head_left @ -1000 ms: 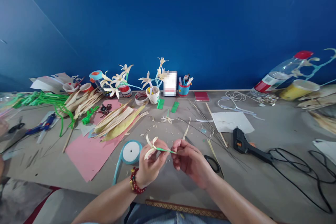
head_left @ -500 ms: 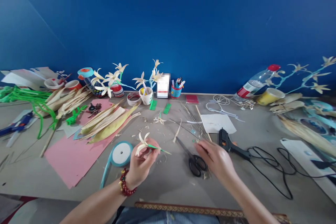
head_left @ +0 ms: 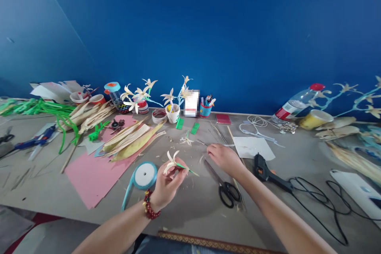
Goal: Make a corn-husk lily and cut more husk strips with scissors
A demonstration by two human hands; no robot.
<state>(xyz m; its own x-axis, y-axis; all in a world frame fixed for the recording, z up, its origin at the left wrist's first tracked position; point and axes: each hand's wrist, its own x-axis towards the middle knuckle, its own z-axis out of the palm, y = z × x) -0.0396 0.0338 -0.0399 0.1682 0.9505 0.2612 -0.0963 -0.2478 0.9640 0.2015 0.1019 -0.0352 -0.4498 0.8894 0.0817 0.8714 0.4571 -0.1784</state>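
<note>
The left hand pinches the flower, best lightly, clear of its petals; whether the right hand grips anything, I cannot tell

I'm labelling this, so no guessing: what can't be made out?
Head view:
Whether the right hand holds anything: hidden behind the hand.
Underside of the flower stem: hidden by the left hand.
Top of the white card: blurred by pixel blocks.
Print on the bottle label: too small.
</note>
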